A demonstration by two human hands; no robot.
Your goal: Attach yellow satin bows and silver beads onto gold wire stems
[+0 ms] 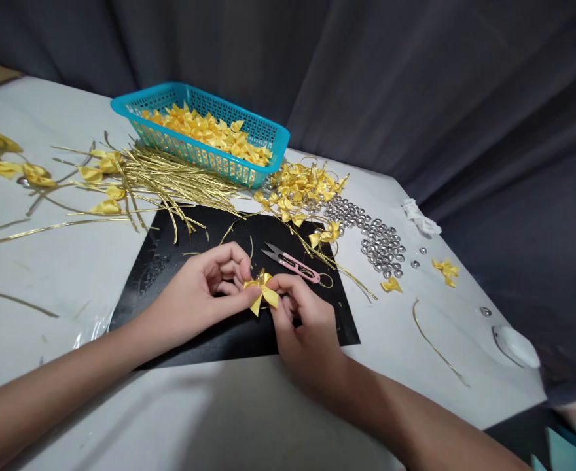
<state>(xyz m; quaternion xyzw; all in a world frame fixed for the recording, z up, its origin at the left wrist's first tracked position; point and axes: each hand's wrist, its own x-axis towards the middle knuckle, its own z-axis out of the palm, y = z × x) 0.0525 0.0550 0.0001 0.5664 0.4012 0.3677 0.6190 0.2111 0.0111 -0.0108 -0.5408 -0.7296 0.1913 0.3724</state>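
Observation:
A small yellow ribbon bow (263, 297) is held over a black mat (199, 343). My left hand (209, 294) pinches the bow's left side between thumb and fingers. On its right side, the thumb and fingers of my right hand (307, 320) are closed on the same bow. Something small and gold shows at the top of the bow, too small to make out. Just beyond my right hand, pink-handled thread snips (295, 265) lie on the mat, blades to the left, beside a small loop of gold cord.
Behind the mat are a blue basket (278, 140) of yellow bows, a pile of gold cords (170, 176) and a heap of bows with cords (300, 186). Silver bells or beads (381, 245) lie at right, with a white oval object (516, 347) near the table's right edge.

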